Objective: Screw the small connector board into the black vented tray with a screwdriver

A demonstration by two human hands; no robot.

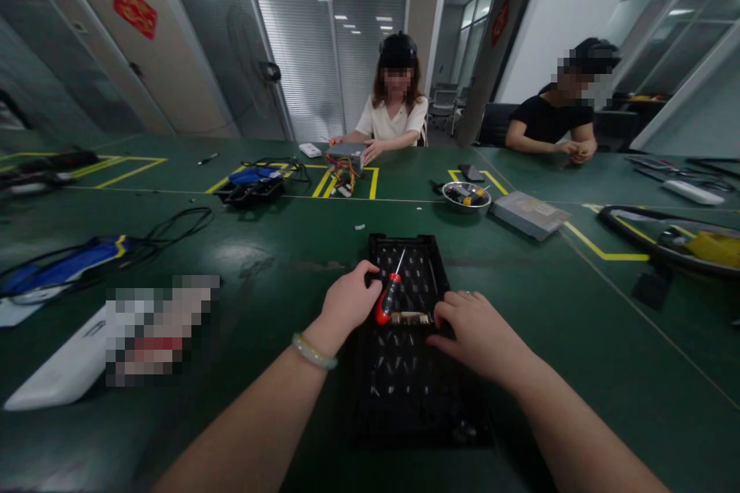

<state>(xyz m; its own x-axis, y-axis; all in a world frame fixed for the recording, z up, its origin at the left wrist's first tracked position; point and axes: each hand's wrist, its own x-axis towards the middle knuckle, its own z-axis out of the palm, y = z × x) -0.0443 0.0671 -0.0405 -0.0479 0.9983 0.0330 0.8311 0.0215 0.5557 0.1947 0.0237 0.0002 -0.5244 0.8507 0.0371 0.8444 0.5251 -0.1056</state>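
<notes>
A long black tray-like casing (405, 370) with a dimpled surface lies in front of me on the green table. A screwdriver (388, 300) with a red and black handle rests in it, its shaft pointing away. Just beside the handle is a small metallic part (412, 318) lying crosswise. My left hand (351, 300) is at the casing's left edge, fingers bent toward the screwdriver; whether it grips the edge is unclear. On the right edge sits my right hand (471, 327), with thumb and fingers apart near the end of the metallic part.
Two people sit across the green table (277, 277); one touches a metal box with wires (347, 154). A metal bowl (465, 196) and a flat grey box (529, 214) stand beyond the casing. Blue items with cables (69, 266) and a white object (75, 354) lie left.
</notes>
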